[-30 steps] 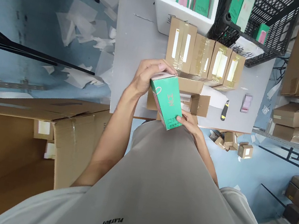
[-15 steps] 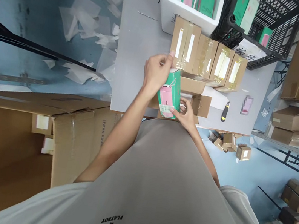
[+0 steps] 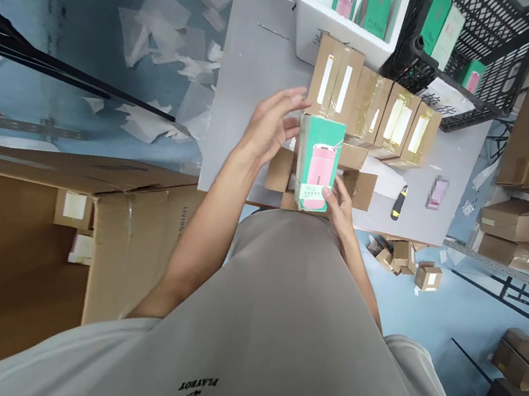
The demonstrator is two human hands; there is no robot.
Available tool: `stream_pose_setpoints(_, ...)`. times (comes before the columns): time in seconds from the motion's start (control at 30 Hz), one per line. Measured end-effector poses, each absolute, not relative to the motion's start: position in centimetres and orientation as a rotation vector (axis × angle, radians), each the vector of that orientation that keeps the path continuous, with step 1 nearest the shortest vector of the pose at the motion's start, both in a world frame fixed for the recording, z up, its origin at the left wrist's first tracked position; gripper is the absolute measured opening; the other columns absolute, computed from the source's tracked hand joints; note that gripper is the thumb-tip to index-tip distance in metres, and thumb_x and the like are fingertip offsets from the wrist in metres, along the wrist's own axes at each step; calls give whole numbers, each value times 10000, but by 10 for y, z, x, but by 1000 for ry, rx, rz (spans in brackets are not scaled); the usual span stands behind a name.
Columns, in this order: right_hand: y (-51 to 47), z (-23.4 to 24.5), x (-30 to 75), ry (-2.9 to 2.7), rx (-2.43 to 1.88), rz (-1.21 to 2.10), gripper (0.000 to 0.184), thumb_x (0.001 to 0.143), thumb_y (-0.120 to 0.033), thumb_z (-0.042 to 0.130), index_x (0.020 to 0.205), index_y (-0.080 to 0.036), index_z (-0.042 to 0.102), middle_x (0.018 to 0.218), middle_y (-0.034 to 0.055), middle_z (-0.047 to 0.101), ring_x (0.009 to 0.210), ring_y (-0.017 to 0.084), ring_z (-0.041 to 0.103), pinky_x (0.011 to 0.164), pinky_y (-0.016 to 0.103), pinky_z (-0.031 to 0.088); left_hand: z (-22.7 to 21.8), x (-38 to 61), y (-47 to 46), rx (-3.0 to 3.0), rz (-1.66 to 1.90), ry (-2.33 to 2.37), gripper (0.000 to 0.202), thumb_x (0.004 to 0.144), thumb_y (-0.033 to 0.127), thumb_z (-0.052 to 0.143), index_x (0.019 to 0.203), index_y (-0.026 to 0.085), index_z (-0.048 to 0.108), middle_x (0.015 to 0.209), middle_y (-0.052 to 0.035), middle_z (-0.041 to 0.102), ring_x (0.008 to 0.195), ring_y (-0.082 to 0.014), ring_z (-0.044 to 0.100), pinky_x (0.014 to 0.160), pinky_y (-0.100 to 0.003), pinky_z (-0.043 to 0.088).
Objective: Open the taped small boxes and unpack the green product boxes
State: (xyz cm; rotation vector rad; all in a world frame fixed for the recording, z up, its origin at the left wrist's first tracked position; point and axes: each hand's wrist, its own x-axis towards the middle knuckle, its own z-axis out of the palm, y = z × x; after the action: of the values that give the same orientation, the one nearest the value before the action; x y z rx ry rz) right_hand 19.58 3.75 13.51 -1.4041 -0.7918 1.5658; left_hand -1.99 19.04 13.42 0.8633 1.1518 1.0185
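Note:
A green box (image 3: 322, 160) with a pink picture on its face is held upright above an opened brown carton (image 3: 362, 189). My right hand (image 3: 340, 207) grips its lower right corner, thumb on the front. To the left of the box, my left hand (image 3: 274, 122) is open, fingers spread and pointing toward its upper edge. Whether a fingertip touches the side of the box, I cannot tell. The green box hides most of the carton; only its flaps and part of the rim show.
Several taped cartons (image 3: 369, 104) stand in a row behind. A white bin (image 3: 304, 22) and a black crate (image 3: 488, 103), both with green boxes, are at the back. A utility knife (image 3: 398, 202) lies to the right. A large carton (image 3: 133, 257) stands at the left.
My left hand has let go of the box's top and moved slightly left, its fingers opening. The green box has turned so its pink front faces me more squarely, still in my right hand.

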Motion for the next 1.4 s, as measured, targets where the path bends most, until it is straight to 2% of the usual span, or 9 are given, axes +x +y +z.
stream_pose_setpoints(0.13,41,139,194,-513,-1312,1695,739,809,-823,967,1320,-320,790,1378,67,902,1517,367,779,1068,480,787,119,-24,140,594,907,865,651,919,792,924,1300,272,833,1257,-130,878,1241,-395,864,1040,-539,733)
stream_pose_setpoints(0.2,43,137,191,-384,-1292,1732,649,838,-785,945,1237,-306,767,1255,68,918,1413,363,833,943,451,816,112,-19,110,524,834,745,754,788,754,1038,1313,253,835,1260,-137,885,1263,-426,856,1040,-550,736)
stream_pose_setpoints(0.33,43,132,189,-293,-1291,1796,566,919,-758,892,1199,-290,743,1151,73,921,1249,341,882,829,430,823,107,-10,74,472,782,640,835,743,629,1122,1420,241,824,1331,-150,886,1336,-436,836,1129,-569,708)
stream_pose_setpoints(0.43,44,130,199,-442,-1339,1851,632,909,-831,893,1224,-296,771,1201,65,916,1295,337,861,889,452,822,107,-13,72,483,813,675,917,727,546,1151,1520,262,786,1433,-158,860,1401,-433,812,1173,-558,698)
stream_pose_setpoints(0.57,64,137,224,-911,-1508,1635,742,862,-866,949,1347,-319,818,1464,84,862,1481,339,772,1185,503,733,107,-30,77,558,858,793,1032,673,455,1184,1593,325,736,1620,-151,770,1428,-424,799,1177,-558,714)
stream_pose_setpoints(0.73,120,163,233,-1253,-1364,1302,833,965,-846,907,1610,-363,697,1771,129,684,1633,332,654,1356,502,590,107,-37,75,694,872,895,1162,559,502,1223,1605,335,746,1688,-181,710,1463,-449,772,1139,-562,738)
stream_pose_setpoints(1.03,156,179,206,-1432,-1265,1249,613,1035,-918,749,1251,-351,833,1647,90,747,1709,385,573,1343,632,583,97,-30,75,770,897,1066,1120,546,512,1201,1544,258,760,1740,-191,692,1593,-471,683,1250,-581,671)
stream_pose_setpoints(1.23,144,183,201,-1453,-1361,1258,518,1018,-817,844,1228,-345,814,1663,91,731,1715,395,559,1383,603,560,85,-20,72,814,982,1227,1132,508,542,1184,1488,253,699,1642,-182,713,1551,-433,688,1203,-536,672)
stream_pose_setpoints(1.4,141,168,194,-1477,-1384,1180,510,1010,-769,889,1305,-363,795,1641,80,710,1710,382,541,1420,618,508,90,-5,68,958,999,1411,1034,564,533,1177,1426,262,676,1577,-143,719,1474,-378,724,1301,-529,589)
